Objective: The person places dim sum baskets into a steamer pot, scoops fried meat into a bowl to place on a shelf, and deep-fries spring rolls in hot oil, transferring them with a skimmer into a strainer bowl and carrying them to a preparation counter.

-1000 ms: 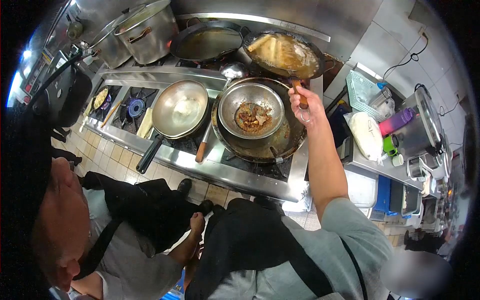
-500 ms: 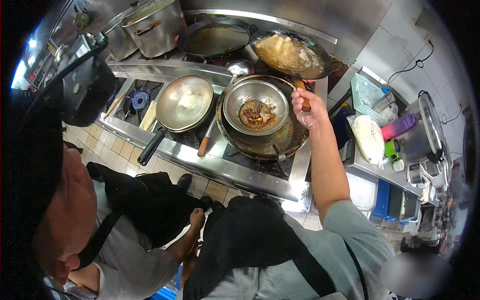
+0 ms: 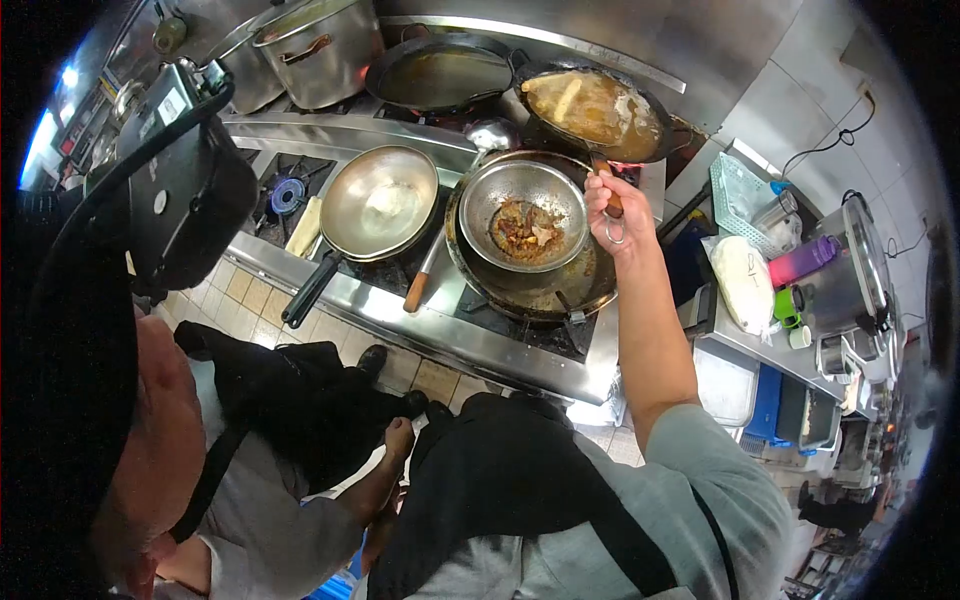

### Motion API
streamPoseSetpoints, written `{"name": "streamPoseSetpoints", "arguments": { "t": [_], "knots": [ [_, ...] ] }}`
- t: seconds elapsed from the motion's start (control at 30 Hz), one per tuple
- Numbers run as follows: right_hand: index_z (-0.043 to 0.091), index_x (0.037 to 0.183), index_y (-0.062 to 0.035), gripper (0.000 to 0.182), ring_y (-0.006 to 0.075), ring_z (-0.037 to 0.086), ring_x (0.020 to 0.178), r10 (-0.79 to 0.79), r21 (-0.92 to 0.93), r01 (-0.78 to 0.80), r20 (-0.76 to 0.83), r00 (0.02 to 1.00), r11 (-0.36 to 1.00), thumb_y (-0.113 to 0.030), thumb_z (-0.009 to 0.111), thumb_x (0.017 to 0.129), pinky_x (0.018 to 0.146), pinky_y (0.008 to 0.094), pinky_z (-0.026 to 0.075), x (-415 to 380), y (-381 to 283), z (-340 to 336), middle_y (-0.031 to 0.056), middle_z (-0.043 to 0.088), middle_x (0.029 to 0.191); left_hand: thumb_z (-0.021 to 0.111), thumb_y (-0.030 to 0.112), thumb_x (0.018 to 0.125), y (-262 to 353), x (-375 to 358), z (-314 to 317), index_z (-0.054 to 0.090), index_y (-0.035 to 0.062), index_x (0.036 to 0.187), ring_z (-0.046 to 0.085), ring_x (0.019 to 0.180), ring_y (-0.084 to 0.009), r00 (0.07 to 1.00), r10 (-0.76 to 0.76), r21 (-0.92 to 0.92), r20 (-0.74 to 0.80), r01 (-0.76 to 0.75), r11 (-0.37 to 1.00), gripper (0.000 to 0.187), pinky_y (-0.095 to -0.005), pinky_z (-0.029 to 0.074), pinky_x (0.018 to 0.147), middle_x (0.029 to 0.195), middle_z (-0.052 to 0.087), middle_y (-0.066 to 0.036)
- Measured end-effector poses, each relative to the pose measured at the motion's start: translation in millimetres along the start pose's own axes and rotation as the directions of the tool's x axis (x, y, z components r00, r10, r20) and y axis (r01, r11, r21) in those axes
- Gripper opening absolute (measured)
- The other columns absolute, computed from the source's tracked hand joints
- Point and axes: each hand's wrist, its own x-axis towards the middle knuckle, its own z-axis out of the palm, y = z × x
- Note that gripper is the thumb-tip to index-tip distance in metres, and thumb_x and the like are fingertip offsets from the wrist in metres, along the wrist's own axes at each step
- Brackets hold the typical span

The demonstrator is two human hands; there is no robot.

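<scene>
My right hand [image 3: 615, 205] is closed round a wooden handle [image 3: 607, 187] with a metal ring at its lower end. Beyond that hand, a wok [image 3: 652, 150] holds bubbling oil with pale yellow pieces [image 3: 567, 100] in it. To the hand's left, a metal strainer bowl [image 3: 475, 232] with reddish-brown bits [image 3: 527, 232] rests over a large dark wok [image 3: 500, 299]. My left hand does not show.
A co-worker [image 3: 270, 520] stands at the left. A steel pan [image 3: 375, 190] with a black handle, a ladle [image 3: 492, 135], a second wok [image 3: 440, 75] and tall pots [image 3: 320, 65] are on the stove. A green basket [image 3: 735, 200] and a purple bottle [image 3: 803, 260] stand right.
The view has shifted slightly, so the stove items appear lower and further right. The pale pieces in the oil are arranged differently. My right hand keeps its hold on the handle.
</scene>
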Motion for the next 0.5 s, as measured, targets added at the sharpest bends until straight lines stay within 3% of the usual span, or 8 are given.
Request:
{"name": "streamPoseSetpoints", "arguments": {
  "t": [0.07, 0.1, 0.13, 0.17, 0.2, 0.27, 0.43, 0.5],
  "knots": [
    [0.047, 0.087, -0.0008, 0.006, 0.0099, 0.051, 0.056, 0.03, 0.082, -0.033, 0.035, 0.999, 0.996, -0.007, 0.049, 0.087, 0.047, 0.0211, 0.047, 1, 1, 3, 0.0059, 0.053, 0.075, 0.044, 0.019, 0.088, 14, -1, -3, 0.052, 0.0088, 0.073, 0.051, 0.058, -0.0186, 0.996, -0.093, -0.085, -0.005, 0.092, 0.992, 0.02, -0.0314, 0.041, 0.055, 0.06, 0.051, -0.008],
    [0.047, 0.088, -0.001, 0.006, 0.01, 0.051, 0.056, 0.017, 0.103, -0.021, 0.043, 0.999, 0.994, -0.007, 0.049, 0.087, 0.047, 0.021, 0.046, -2, -1, 5, 0.0059, 0.054, 0.075, 0.045, 0.019, 0.088, 19, 3, -5, 0.053, 0.008, 0.073, 0.049, 0.057, -0.0163, 0.99, -0.128, -0.257, 0.055, 0.138, 0.956, 0.02, -0.0298, 0.04, 0.054, 0.06, 0.05, -0.006],
    [0.047, 0.088, -0.0011, 0.006, 0.01, 0.051, 0.056, 0.003, 0.126, -0.009, 0.043, 0.999, 0.992, -0.007, 0.049, 0.087, 0.047, 0.021, 0.046, -5, -2, 5, 0.006, 0.054, 0.075, 0.047, 0.02, 0.087, 18, 9, -6, 0.053, 0.0072, 0.074, 0.047, 0.056, -0.0139, 0.98, -0.162, -0.416, 0.114, 0.195, 0.888, 0.019, -0.0283, 0.038, 0.052, 0.06, 0.048, -0.004],
    [0.048, 0.088, -0.0017, 0.005, 0.0102, 0.051, 0.056, -0.009, 0.118, 0.003, 0.052, 0.999, 0.993, -0.007, 0.049, 0.086, 0.047, 0.0211, 0.046, -6, 0, 6, 0.0057, 0.054, 0.075, 0.049, 0.021, 0.085, 15, 9, -7, 0.053, 0.0056, 0.075, 0.043, 0.053, -0.0093, 0.948, -0.189, -0.669, 0.257, 0.315, 0.673, 0.019, -0.0252, 0.036, 0.049, 0.06, 0.046, 0.001],
    [0.048, 0.088, -0.0017, 0.005, 0.0102, 0.051, 0.056, -0.012, 0.117, 0.006, 0.057, 0.998, 0.993, -0.007, 0.049, 0.086, 0.047, 0.0211, 0.046, -3, 4, 5, 0.0057, 0.054, 0.075, 0.049, 0.021, 0.085, 15, 10, -8, 0.053, 0.0056, 0.075, 0.043, 0.053, -0.0093, 0.949, -0.184, -0.671, 0.255, 0.311, 0.673, 0.019, -0.0252, 0.036, 0.049, 0.06, 0.046, 0.001],
    [0.048, 0.088, -0.0024, 0.006, 0.0101, 0.051, 0.056, -0.078, -0.164, 0.069, -0.048, 0.996, 0.984, -0.008, 0.051, 0.086, 0.047, 0.0213, 0.046, 4, 12, 2, 0.0056, 0.054, 0.073, 0.042, 0.023, 0.089, 13, 12, -9, 0.054, 0.0018, 0.071, 0.052, 0.066, -0.0181, 0.976, -0.2, -0.314, 0.09, 0.219, 0.924, 0.03, -0.0312, 0.044, 0.063, 0.066, 0.055, -0.006],
    [0.048, 0.087, -0.0028, 0.007, 0.0102, 0.051, 0.055, -0.101, -0.254, 0.068, -0.121, 0.987, 0.965, -0.009, 0.052, 0.086, 0.047, 0.0209, 0.047, 1, 21, 27, 0.0053, 0.055, 0.072, 0.045, 0.026, 0.083, 6, 13, -15, 0.058, 0.0024, 0.079, 0.057, 0.072, -0.0256, 0.98, -0.2, -0.056, -0.023, 0.198, 0.979, 0.028, -0.0356, 0.045, 0.067, 0.075, 0.06, -0.015],
    [0.049, 0.085, -0.0029, 0.006, 0.0103, 0.052, 0.055, -0.084, -0.158, 0.069, -0.09, 0.992, 0.985, -0.009, 0.051, 0.086, 0.047, 0.0211, 0.047, 0, 18, 27, 0.0051, 0.055, 0.072, 0.046, 0.028, 0.082, 21, -2, -24, 0.059, 0.0037, 0.08, 0.06, 0.077, -0.03, 0.989, -0.149, 0.018, -0.022, 0.15, 0.989, 0.028, -0.0373, 0.045, 0.067, 0.079, 0.06, -0.018]
  ]
}}
